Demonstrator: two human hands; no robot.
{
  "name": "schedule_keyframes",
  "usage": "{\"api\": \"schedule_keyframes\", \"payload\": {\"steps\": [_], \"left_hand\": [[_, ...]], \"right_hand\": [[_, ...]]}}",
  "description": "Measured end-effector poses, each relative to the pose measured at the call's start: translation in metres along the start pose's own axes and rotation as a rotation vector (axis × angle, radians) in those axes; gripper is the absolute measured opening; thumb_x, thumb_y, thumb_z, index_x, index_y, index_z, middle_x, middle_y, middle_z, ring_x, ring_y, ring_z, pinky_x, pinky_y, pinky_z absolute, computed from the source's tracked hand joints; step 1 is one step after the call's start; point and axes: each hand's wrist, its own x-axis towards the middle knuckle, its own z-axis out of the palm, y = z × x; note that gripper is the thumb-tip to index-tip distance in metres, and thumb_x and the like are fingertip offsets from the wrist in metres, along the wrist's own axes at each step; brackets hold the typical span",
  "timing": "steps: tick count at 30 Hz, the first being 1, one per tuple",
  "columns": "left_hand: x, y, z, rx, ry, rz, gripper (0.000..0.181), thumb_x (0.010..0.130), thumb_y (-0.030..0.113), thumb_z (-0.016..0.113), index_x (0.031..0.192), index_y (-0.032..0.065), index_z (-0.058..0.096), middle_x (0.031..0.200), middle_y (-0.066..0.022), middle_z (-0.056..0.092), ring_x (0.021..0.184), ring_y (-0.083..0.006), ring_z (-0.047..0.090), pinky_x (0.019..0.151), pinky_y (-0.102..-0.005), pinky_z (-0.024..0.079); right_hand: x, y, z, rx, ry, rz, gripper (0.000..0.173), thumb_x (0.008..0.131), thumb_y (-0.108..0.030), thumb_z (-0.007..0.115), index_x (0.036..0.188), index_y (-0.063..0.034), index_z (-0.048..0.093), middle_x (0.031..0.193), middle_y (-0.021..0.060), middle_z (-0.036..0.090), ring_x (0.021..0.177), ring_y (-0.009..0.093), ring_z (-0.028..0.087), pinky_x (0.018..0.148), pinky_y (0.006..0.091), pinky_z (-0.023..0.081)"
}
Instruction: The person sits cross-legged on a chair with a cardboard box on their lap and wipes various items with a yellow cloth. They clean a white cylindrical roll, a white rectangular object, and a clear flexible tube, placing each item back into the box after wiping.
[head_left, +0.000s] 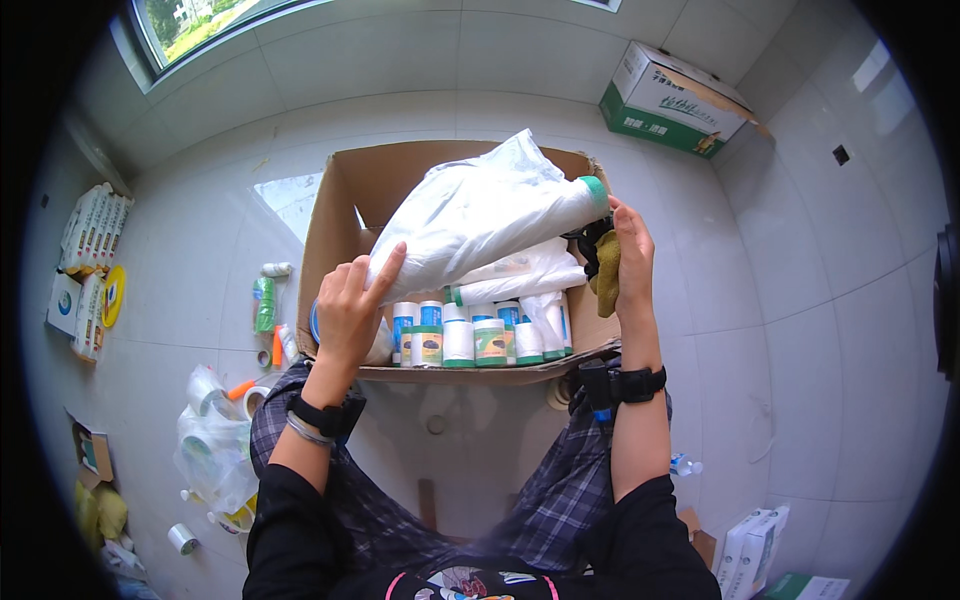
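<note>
A long roll of white plastic film (480, 225) with green tape at its right end lies tilted between my hands, above an open cardboard box (337, 195). My left hand (351, 304) grips its lower left end, the index finger lying along the film. At the taped end, my right hand (634, 247) has its fingertips at or just behind the roll; whether they press on it is hard to see. Inside the box, several upright rolls (490, 341) with white, blue and green wraps stand along the near side. Behind them lie more white film rolls (517, 285) and an olive cloth glove (606, 274).
Left of the box are a green roll (264, 305), an orange paint roller (277, 346) and a plastic bag of tape rolls (214, 450). Stacked packages (94, 232) stand farther left. A white and green carton (675, 101) sits by the back wall; a plastic bottle (684, 465) lies at the right.
</note>
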Motion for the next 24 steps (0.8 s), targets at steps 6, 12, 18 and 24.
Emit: {"api": "schedule_keyframes", "payload": {"steps": [6, 12, 18, 24], "left_hand": [[-0.003, 0.0, 0.0, 0.003, 0.05, 0.073, 0.07, 0.068, 0.006, 0.067, 0.13, 0.0284, 0.042, 0.09, -0.0064, 0.052, 0.08, -0.0204, 0.054, 0.067, -0.0325, 0.048], [-0.009, -0.008, 0.008, -0.148, 0.006, 0.086, 0.067, 0.068, 0.007, 0.069, 0.128, 0.0221, 0.043, 0.09, -0.0058, 0.053, 0.082, -0.0223, 0.054, 0.074, -0.0349, 0.046], [-0.008, 0.002, 0.008, -0.305, -0.176, -0.102, 0.082, 0.068, 0.026, 0.072, 0.134, 0.0123, 0.026, 0.118, -0.014, 0.042, 0.108, -0.0307, 0.045, 0.096, -0.0486, 0.031], [-0.013, 0.04, 0.016, -0.239, -0.02, 0.297, 0.061, 0.079, 0.024, 0.062, 0.129, 0.0154, 0.027, 0.134, -0.0143, 0.031, 0.126, -0.033, 0.031, 0.104, -0.0553, 0.02]], "right_hand": [[-0.007, -0.007, -0.008, -0.052, -0.183, 0.08, 0.055, 0.08, -0.053, 0.056, 0.102, -0.0022, 0.057, 0.09, 0.0006, 0.055, 0.085, 0.008, 0.048, 0.076, 0.0206, 0.038], [-0.018, -0.015, -0.008, -0.044, -0.254, 0.089, 0.048, 0.08, -0.049, 0.058, 0.093, -0.0034, 0.057, 0.08, -0.0021, 0.054, 0.075, 0.005, 0.046, 0.067, 0.0186, 0.037], [-0.028, -0.003, 0.011, -0.023, -0.145, 0.092, 0.036, 0.079, -0.041, 0.061, 0.083, -0.0049, 0.056, 0.071, -0.0049, 0.047, 0.066, 0.002, 0.041, 0.058, 0.0181, 0.033], [-0.041, 0.011, 0.04, -0.002, -0.042, 0.169, 0.039, 0.08, -0.043, 0.059, 0.078, -0.0038, 0.056, 0.069, -0.0047, 0.047, 0.065, 0.004, 0.04, 0.057, 0.0187, 0.033]]}}
